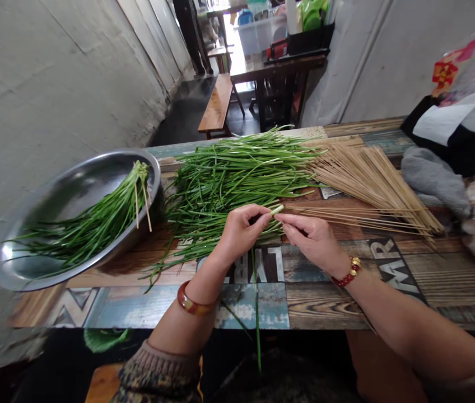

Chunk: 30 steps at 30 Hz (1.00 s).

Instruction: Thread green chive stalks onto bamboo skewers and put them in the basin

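Green stalks (277,210) are pinched by the left hand (241,228), while any hold by the half-curled right hand (316,239) cannot be told; gathering is apparently in progress, level ends seemingly being required next.

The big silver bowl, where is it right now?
In the head view, the silver bowl is at the left end of the table, between the wall and the pile of green stalks.

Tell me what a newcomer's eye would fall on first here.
Probably the bright green heap across the middle of the table. A steel bowl with more greens sits to its left, and a fan of thin sticks spreads to its right. Nearer the camera, the left hand pinches a pale stalk end, with the right hand at its tip.
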Each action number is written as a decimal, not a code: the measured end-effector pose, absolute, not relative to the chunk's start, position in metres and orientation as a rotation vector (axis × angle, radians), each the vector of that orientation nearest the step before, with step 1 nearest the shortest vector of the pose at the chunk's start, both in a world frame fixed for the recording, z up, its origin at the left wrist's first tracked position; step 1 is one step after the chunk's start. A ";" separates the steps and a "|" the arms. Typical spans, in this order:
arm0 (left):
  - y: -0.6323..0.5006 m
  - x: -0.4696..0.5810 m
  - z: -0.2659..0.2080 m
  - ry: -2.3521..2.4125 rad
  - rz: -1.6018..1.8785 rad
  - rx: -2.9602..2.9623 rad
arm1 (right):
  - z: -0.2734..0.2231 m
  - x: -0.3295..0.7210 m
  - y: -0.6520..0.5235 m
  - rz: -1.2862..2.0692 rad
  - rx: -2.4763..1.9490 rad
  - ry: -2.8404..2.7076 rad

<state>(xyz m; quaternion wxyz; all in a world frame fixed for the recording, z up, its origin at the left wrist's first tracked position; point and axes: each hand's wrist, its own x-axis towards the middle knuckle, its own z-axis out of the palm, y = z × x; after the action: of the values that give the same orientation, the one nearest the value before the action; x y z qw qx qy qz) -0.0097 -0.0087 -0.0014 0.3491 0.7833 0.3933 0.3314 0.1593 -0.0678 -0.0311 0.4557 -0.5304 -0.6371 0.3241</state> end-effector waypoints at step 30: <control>-0.013 -0.006 -0.009 1.049 0.963 2.192 | -0.042 0.149 -0.070 1.135 -1.281 -1.244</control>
<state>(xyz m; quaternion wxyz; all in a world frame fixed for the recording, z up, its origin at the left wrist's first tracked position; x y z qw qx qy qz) -0.0058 -0.0132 -0.0094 0.2607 0.8096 0.3876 0.3556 0.1494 -0.0702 -0.0424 0.4906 -0.5275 -0.5124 0.4674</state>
